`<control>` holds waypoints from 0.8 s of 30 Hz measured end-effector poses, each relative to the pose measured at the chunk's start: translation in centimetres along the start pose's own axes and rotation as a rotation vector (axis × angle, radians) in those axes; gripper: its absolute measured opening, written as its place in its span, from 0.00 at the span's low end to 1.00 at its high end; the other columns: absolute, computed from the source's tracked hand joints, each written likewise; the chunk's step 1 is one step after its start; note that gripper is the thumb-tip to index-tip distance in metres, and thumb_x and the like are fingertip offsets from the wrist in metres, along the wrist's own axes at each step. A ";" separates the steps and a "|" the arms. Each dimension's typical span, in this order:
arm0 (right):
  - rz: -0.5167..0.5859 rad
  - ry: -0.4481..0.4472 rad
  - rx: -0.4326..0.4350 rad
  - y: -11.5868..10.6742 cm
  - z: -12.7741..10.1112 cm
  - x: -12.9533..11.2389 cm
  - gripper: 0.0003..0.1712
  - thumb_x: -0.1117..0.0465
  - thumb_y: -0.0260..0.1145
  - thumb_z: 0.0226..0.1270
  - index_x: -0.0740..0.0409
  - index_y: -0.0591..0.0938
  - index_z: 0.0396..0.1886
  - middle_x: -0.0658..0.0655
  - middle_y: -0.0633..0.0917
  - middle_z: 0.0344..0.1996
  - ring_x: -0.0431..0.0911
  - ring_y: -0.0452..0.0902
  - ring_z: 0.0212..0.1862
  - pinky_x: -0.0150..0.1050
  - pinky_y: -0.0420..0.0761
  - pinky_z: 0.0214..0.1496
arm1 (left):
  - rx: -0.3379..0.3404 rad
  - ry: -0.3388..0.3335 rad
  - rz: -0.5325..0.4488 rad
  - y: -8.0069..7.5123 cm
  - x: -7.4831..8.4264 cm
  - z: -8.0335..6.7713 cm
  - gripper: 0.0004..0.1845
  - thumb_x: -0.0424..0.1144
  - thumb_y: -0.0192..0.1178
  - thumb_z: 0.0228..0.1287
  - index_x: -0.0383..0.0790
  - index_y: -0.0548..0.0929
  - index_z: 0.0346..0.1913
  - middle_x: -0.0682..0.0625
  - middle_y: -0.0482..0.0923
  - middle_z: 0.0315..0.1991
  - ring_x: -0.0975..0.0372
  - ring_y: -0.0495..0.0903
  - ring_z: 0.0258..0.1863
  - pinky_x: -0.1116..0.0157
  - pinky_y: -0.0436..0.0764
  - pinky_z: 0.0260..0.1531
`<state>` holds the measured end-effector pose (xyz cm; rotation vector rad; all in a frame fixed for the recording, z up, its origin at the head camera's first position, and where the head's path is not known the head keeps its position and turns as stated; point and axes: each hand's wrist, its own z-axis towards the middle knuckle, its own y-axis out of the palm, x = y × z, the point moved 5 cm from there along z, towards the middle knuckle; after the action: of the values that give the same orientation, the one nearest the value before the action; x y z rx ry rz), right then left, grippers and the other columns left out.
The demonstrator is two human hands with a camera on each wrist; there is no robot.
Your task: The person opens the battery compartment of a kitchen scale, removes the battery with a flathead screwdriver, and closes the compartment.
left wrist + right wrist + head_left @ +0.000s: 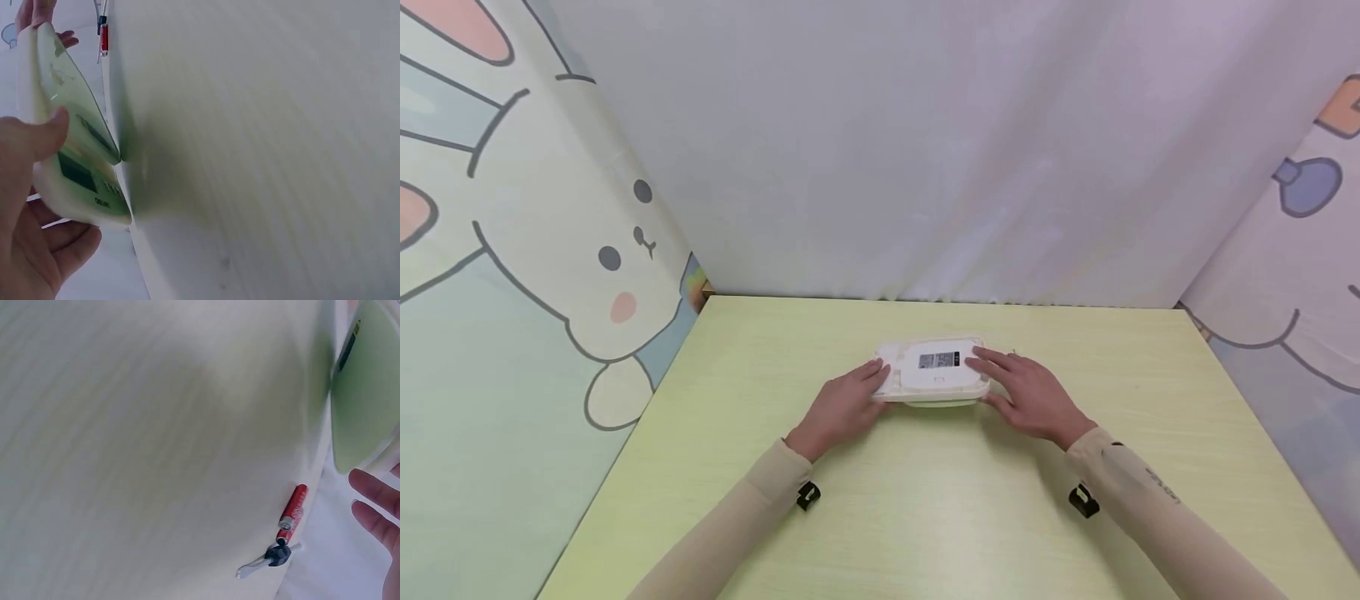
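Observation:
A white kitchen scale [917, 381], underside up, is tilted above the table between both hands, a printed label [939, 360] on its base. Its pale green face [75, 115], with a dark display and small buttons, points down toward the tabletop in the left wrist view. My left hand [848, 404] grips one end, thumb on the green face and fingers round the back. At the other end my right hand [1030, 396] holds the scale, fingertips on the underside and thumb at the near edge. Its lower edge appears close to the table; contact is unclear.
Red cylindrical batteries [295, 505] lie on the pale wood table [940, 492], near a small black-and-silver object [275, 555]. A white curtain [925, 167] hangs behind the table, with printed cloths [550, 250] at both sides.

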<state>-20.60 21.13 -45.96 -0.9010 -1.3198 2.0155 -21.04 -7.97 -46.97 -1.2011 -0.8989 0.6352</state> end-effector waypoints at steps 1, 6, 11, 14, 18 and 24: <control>0.023 0.014 0.009 -0.1 0.1 0.1 0.34 0.50 0.70 0.74 0.50 0.75 0.77 0.57 0.77 0.75 0.60 0.81 0.67 0.63 0.79 0.71 | 0.016 -0.003 -0.007 -0.1 0.1 0.0 0.34 0.52 0.64 0.76 0.36 0.74 0.76 0.43 0.73 0.77 0.52 0.73 0.76 0.50 0.81 0.70; 0.176 0.116 0.031 -0.5 0.6 0.5 0.32 0.52 0.67 0.78 0.47 0.73 0.78 0.56 0.76 0.75 0.56 0.83 0.63 0.57 0.86 0.61 | 0.115 0.003 -0.004 -0.7 0.5 0.3 0.30 0.48 0.62 0.78 0.34 0.76 0.73 0.40 0.77 0.72 0.51 0.78 0.72 0.49 0.85 0.65; 0.331 0.188 0.084 -0.3 0.6 1.0 0.31 0.55 0.59 0.83 0.49 0.67 0.82 0.60 0.76 0.72 0.56 0.77 0.61 0.56 0.83 0.58 | 0.136 -0.021 -0.065 -1.4 0.7 0.5 0.26 0.47 0.62 0.78 0.36 0.78 0.71 0.40 0.80 0.70 0.49 0.82 0.67 0.48 0.86 0.63; 0.434 0.217 0.129 -0.3 0.8 1.1 0.30 0.55 0.53 0.87 0.53 0.64 0.83 0.63 0.74 0.71 0.58 0.74 0.64 0.57 0.86 0.58 | 0.125 -0.066 -0.172 -1.8 0.6 0.4 0.26 0.47 0.61 0.78 0.37 0.79 0.71 0.41 0.82 0.68 0.49 0.86 0.59 0.49 0.87 0.59; 0.592 0.312 0.134 -0.2 1.2 1.8 0.31 0.59 0.54 0.87 0.54 0.63 0.83 0.66 0.71 0.75 0.64 0.71 0.71 0.60 0.89 0.58 | 0.090 -0.133 -0.334 -1.8 0.4 0.2 0.25 0.47 0.60 0.80 0.40 0.78 0.72 0.44 0.83 0.67 0.53 0.83 0.49 0.52 0.85 0.53; 0.658 0.398 0.128 0.1 1.9 2.6 0.30 0.72 0.60 0.79 0.57 0.70 0.77 0.67 0.75 0.72 0.65 0.78 0.68 0.55 0.90 0.55 | 0.064 -0.146 -0.463 -1.4 0.1 0.1 0.23 0.47 0.57 0.81 0.43 0.79 0.72 0.47 0.86 0.61 0.58 0.80 0.46 0.58 0.81 0.48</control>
<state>-23.68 22.06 -46.09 -1.7307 -0.7134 2.1766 -21.19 -8.21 -45.57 -0.8535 -1.2226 0.3748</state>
